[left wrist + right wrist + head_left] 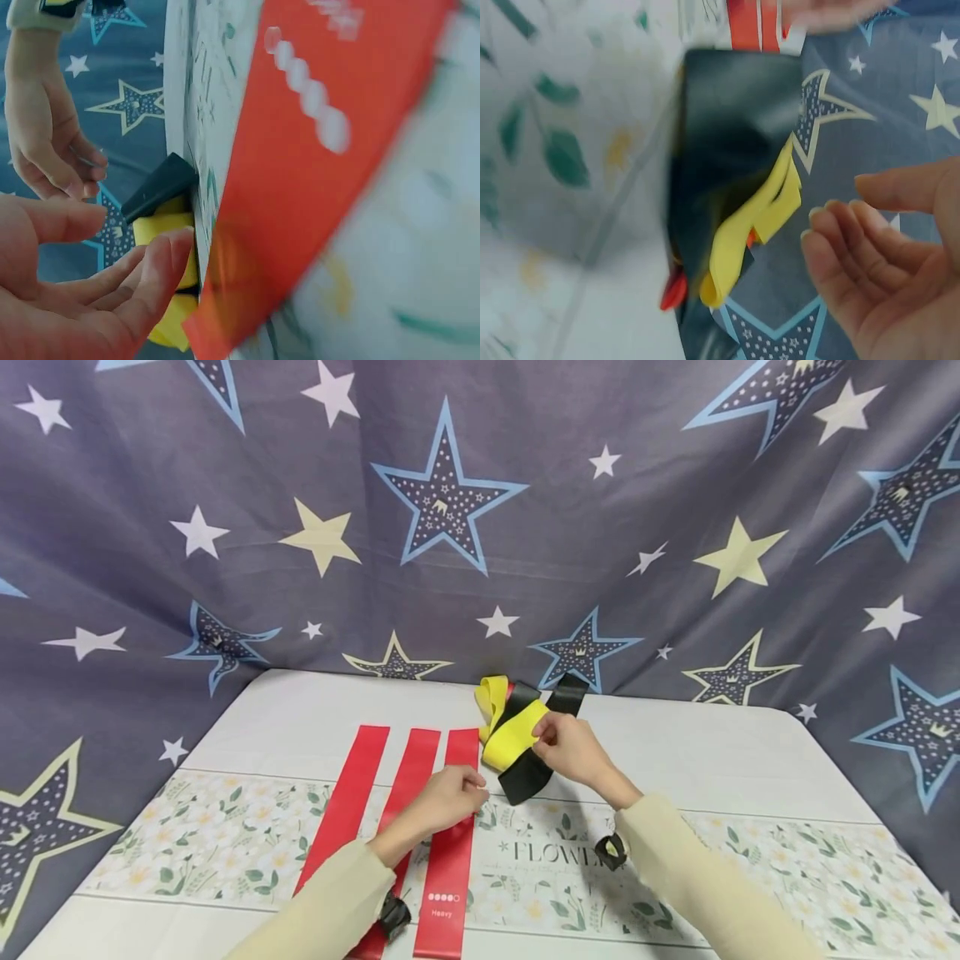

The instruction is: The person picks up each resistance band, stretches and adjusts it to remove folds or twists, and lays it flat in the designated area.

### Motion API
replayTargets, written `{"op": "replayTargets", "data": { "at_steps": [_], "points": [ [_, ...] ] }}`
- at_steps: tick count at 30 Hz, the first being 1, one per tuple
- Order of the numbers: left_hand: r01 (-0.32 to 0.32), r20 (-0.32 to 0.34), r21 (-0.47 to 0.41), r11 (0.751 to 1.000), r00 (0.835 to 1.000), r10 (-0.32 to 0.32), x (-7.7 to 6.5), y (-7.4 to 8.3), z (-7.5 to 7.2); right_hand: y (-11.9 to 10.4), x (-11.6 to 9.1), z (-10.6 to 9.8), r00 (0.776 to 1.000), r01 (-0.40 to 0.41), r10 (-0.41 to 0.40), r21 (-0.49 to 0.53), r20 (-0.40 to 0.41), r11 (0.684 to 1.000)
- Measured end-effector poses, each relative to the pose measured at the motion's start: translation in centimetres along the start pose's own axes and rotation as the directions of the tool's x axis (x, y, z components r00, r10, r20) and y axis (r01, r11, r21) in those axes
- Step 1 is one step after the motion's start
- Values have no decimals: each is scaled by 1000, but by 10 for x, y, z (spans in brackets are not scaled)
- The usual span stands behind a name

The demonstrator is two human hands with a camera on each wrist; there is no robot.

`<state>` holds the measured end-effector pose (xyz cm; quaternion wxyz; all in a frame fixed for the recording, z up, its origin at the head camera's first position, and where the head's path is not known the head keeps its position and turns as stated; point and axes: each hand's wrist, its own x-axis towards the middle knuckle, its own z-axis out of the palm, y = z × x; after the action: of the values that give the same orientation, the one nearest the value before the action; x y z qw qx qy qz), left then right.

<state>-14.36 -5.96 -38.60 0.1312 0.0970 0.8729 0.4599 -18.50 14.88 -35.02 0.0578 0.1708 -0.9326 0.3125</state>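
Three flat red resistance bands lie side by side: the left one (347, 802), the middle one (411, 760), and the right one (444, 902), printed "Heavy". To their right is a loose heap of a yellow band (513, 739) and a black band (527, 779), with a bit of red showing. My left hand (448, 800) hovers over the right red band, its fingers loosely bent around nothing. Near the yellow band is my right hand (573, 750); in the right wrist view its relaxed fingers (840, 232) stand apart from the heap, holding nothing.
A white table (720, 752) carries a floral runner (780, 860) with "FLOWER" lettering. Behind it hangs a dark grey curtain (570, 568) with stars. Black straps with devices sit on both wrists, over cream sleeves (322, 902).
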Motion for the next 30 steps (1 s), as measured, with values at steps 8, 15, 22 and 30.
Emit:
{"op": "replayTargets", "data": {
  "at_steps": [8, 15, 22, 30],
  "points": [
    [44, -70, -81, 996, 996, -50, 29, 13, 19, -7, -27, 20, 993, -116, 113, 73, 43, 991],
    [66, -127, -206, 976, 988, -93, 49, 18, 27, -11, -36, 32, 990, -135, 132, 72, 42, 988],
    [59, -153, -365, 929, 981, -122, 63, 21, 31, -10, -29, 42, 980, -197, 196, -53, -20, 979],
    [25, -62, -578, 816, 995, -75, 77, 18, 35, -1, -20, 39, 957, -288, 258, -309, -136, 906]
  ]
}}
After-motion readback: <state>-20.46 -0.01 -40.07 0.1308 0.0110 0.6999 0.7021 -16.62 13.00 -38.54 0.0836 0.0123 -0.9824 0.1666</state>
